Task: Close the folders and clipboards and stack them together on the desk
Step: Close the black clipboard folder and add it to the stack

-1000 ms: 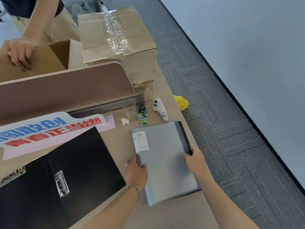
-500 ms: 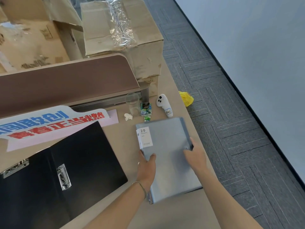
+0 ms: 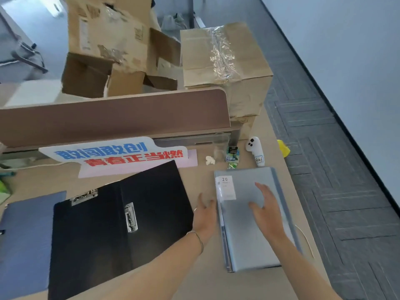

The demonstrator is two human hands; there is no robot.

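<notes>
Lying closed and flat near the right edge of the desk (image 3: 203, 278), the grey folder (image 3: 244, 241) shows a white label (image 3: 226, 187) printed "20" at its far left corner. The right hand (image 3: 265, 210) is spread over the cover with fingers apart, gripping nothing; whether the palm touches the cover cannot be told, as the hand is blurred. The left hand (image 3: 204, 217) sits just beside the folder's left edge, fingers extended and loose, closed on nothing; a thin bracelet (image 3: 198, 239) circles its wrist.

Left of the hands, a black folder (image 3: 104, 241) lies open and flat, two metal clips visible inside: one (image 3: 84, 197) at the far edge of its left panel, one (image 3: 131, 217) along the centre fold. Its left panel overlaps a blue folder (image 3: 26, 245) that runs out of the left frame edge; whether that one is open or closed cannot be told.

Beyond the black folder lies a white sign (image 3: 121, 153) with blue and red characters, resting partly on a pale pink sheet (image 3: 190, 159). Beyond the grey folder sit a crumpled white scrap (image 3: 210, 160), a clear cup (image 3: 220, 146), small green packets (image 3: 232, 155) and a white controller (image 3: 256, 151). A brown divider panel (image 3: 112, 118) stands across the desk, with cardboard boxes (image 3: 225, 66) behind it. A yellow object (image 3: 283, 148) shows past the desk's right edge, above grey carpet tiles (image 3: 337, 191).
</notes>
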